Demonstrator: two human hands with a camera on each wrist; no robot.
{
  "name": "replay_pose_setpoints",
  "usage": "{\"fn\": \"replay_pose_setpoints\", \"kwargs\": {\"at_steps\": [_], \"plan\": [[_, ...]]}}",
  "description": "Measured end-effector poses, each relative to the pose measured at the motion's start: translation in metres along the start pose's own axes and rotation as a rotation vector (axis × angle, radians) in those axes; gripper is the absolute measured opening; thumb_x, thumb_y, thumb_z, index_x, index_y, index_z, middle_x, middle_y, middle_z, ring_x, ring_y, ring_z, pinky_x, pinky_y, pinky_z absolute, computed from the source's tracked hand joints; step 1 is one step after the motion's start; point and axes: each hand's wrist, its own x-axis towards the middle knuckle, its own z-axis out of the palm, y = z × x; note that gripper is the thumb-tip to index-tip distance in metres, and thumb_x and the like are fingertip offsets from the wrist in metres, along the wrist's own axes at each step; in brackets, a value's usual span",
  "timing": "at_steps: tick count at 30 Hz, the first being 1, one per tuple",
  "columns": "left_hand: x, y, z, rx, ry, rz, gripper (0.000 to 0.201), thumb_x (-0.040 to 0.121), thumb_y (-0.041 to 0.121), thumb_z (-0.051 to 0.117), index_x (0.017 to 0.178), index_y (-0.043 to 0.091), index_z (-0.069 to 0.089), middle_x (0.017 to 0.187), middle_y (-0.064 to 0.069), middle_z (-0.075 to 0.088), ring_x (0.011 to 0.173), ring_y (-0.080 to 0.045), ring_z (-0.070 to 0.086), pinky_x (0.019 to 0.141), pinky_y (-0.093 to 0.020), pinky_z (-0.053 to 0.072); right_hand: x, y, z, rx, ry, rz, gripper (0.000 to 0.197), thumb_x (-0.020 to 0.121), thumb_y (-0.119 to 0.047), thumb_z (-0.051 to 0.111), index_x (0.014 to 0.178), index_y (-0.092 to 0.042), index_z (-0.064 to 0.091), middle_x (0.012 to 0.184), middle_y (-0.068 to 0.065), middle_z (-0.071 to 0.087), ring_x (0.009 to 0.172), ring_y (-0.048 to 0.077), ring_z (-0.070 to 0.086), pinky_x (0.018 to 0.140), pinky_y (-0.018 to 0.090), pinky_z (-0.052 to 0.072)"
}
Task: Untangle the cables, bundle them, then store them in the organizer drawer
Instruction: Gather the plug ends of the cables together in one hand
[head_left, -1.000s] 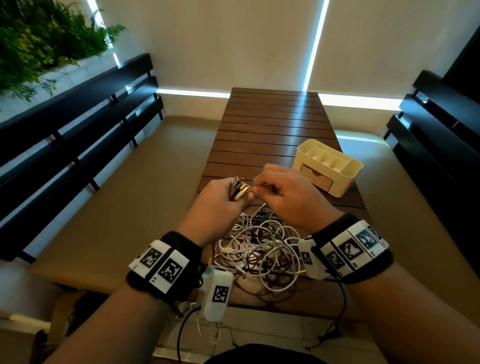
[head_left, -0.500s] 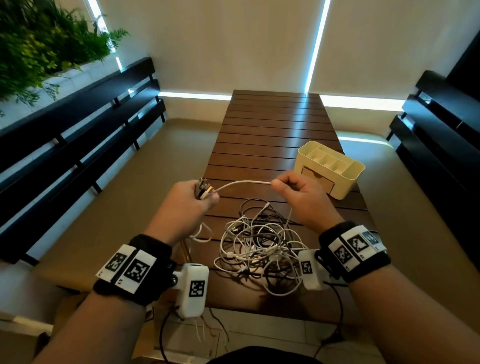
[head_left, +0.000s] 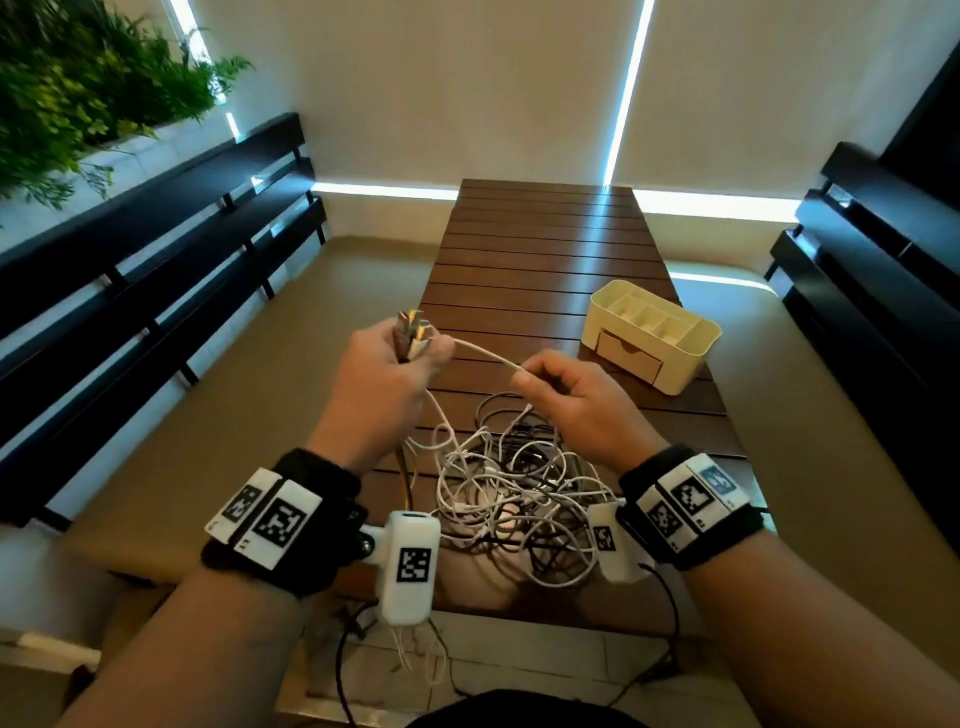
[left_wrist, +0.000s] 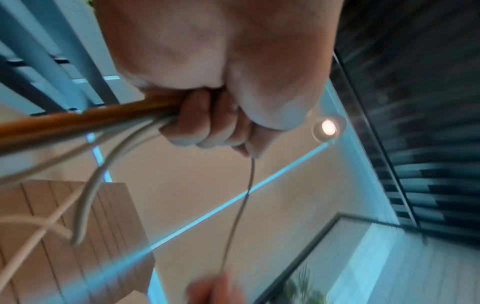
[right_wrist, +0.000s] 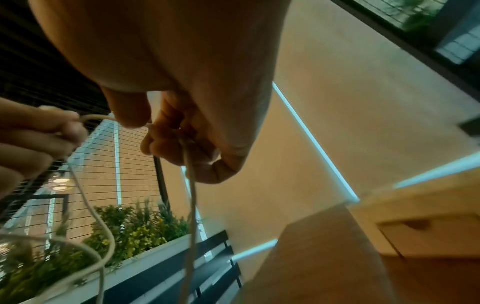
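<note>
A tangle of white and dark cables (head_left: 511, 493) lies on the near end of the brown slatted table (head_left: 540, 249). My left hand (head_left: 400, 353) is raised above the table's left edge and grips a bunch of cable plug ends (head_left: 410, 332); the left wrist view shows an orange cable (left_wrist: 78, 119) and white cables (left_wrist: 124, 144) in its fist. A white cable (head_left: 483, 356) runs taut from there to my right hand (head_left: 540, 376), which pinches it between thumb and fingers (right_wrist: 135, 121). The cream organizer (head_left: 696, 358) stands at the right, its small drawer (head_left: 626, 356) closed.
Dark slatted benches run along both sides, left bench (head_left: 156, 270) and right bench (head_left: 872, 270). A planter with green plants (head_left: 78, 88) sits at the far left. Beige blinds (head_left: 467, 88) close off the back. Thin wires (head_left: 415, 649) hang from the wrist devices below the table's near edge.
My hands, together a second ago at the plug ends, have drawn apart. The right hand has slid along the white cable, which now stretches between them. The left hand has risen.
</note>
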Motion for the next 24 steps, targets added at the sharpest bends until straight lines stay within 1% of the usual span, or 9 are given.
{"fn": "replay_pose_setpoints", "kwargs": {"at_steps": [2, 4, 6, 9, 11, 14, 19, 22, 24], "plan": [[0.002, -0.003, -0.013, -0.129, 0.058, -0.059, 0.021, 0.099, 0.025, 0.059, 0.085, 0.009, 0.059, 0.061, 0.001, 0.039, 0.052, -0.016, 0.032, 0.051, -0.033, 0.029, -0.008, 0.011, 0.000, 0.069, 0.040, 0.104, 0.016, 0.100, -0.029, 0.054, 0.089, -0.024, 0.063, 0.068, -0.004, 0.053, 0.061, 0.013, 0.048, 0.063, 0.034, 0.044], [0.002, -0.011, -0.022, -0.127, 0.073, -0.105, 0.020, 0.097, 0.031, 0.061, 0.082, 0.017, 0.059, 0.060, 0.002, 0.037, 0.052, -0.017, 0.031, 0.053, -0.034, 0.029, -0.012, 0.011, -0.003, 0.094, 0.106, 0.126, 0.018, 0.100, -0.029, 0.053, 0.089, -0.022, 0.064, 0.065, -0.006, 0.052, 0.060, 0.015, 0.046, 0.061, 0.034, 0.043], [-0.001, -0.021, -0.025, -0.106, 0.065, -0.148, 0.022, 0.094, 0.033, 0.063, 0.077, 0.020, 0.058, 0.059, 0.003, 0.035, 0.050, -0.016, 0.029, 0.052, -0.033, 0.027, -0.010, 0.003, -0.008, 0.093, 0.172, 0.093, 0.018, 0.100, -0.028, 0.054, 0.088, -0.023, 0.066, 0.060, -0.011, 0.050, 0.056, 0.012, 0.043, 0.056, 0.027, 0.040], [-0.006, -0.032, -0.024, -0.098, 0.077, -0.195, 0.022, 0.098, 0.027, 0.061, 0.078, 0.018, 0.057, 0.058, 0.005, 0.035, 0.050, -0.015, 0.028, 0.052, -0.032, 0.027, -0.009, -0.010, -0.015, 0.108, 0.198, 0.064, 0.018, 0.100, -0.027, 0.056, 0.087, -0.023, 0.067, 0.051, -0.016, 0.047, 0.047, 0.002, 0.038, 0.049, 0.017, 0.034], [-0.010, -0.034, -0.024, -0.094, 0.097, -0.191, 0.017, 0.099, 0.026, 0.059, 0.085, 0.017, 0.062, 0.058, 0.007, 0.039, 0.050, -0.014, 0.031, 0.052, -0.031, 0.029, -0.012, -0.011, -0.014, 0.123, 0.120, 0.103, 0.020, 0.100, -0.030, 0.055, 0.087, -0.023, 0.068, 0.048, -0.015, 0.046, 0.045, 0.004, 0.036, 0.049, 0.022, 0.032], [-0.012, -0.031, -0.029, -0.133, 0.148, -0.201, 0.008, 0.100, 0.023, 0.058, 0.101, 0.020, 0.065, 0.065, 0.008, 0.046, 0.052, -0.012, 0.036, 0.052, -0.030, 0.034, -0.028, -0.004, 0.004, 0.099, -0.047, 0.253, 0.026, 0.099, -0.036, 0.054, 0.086, -0.023, 0.071, 0.051, -0.013, 0.046, 0.046, 0.008, 0.036, 0.047, 0.025, 0.032], [-0.011, -0.034, -0.051, -0.153, 0.193, -0.245, 0.008, 0.101, 0.026, 0.057, 0.096, 0.024, 0.063, 0.065, 0.006, 0.043, 0.051, -0.011, 0.035, 0.049, -0.030, 0.034, -0.069, 0.009, 0.035, 0.107, -0.426, 0.492, 0.030, 0.100, -0.033, 0.055, 0.090, -0.010, 0.072, 0.060, -0.001, 0.054, 0.053, 0.016, 0.050, 0.054, 0.026, 0.044], [-0.016, -0.036, -0.052, -0.168, 0.157, -0.281, 0.012, 0.101, 0.024, 0.057, 0.089, 0.024, 0.060, 0.059, 0.008, 0.040, 0.049, -0.010, 0.034, 0.048, -0.027, 0.034, -0.076, 0.012, 0.033, -0.279, -0.678, 0.442, 0.027, 0.098, -0.043, 0.055, 0.100, -0.022, 0.072, 0.085, -0.006, 0.071, 0.072, 0.007, 0.065, 0.073, 0.023, 0.052], [-0.022, -0.034, -0.044, -0.196, 0.076, -0.286, 0.014, 0.101, 0.022, 0.057, 0.087, 0.022, 0.060, 0.056, 0.008, 0.039, 0.047, -0.010, 0.033, 0.046, -0.026, 0.033, -0.072, 0.011, 0.031, -0.447, -0.675, 0.409, 0.031, 0.094, -0.052, 0.058, 0.111, -0.029, 0.070, 0.107, -0.011, 0.066, 0.092, 0.004, 0.063, 0.083, 0.025, 0.052]]}}
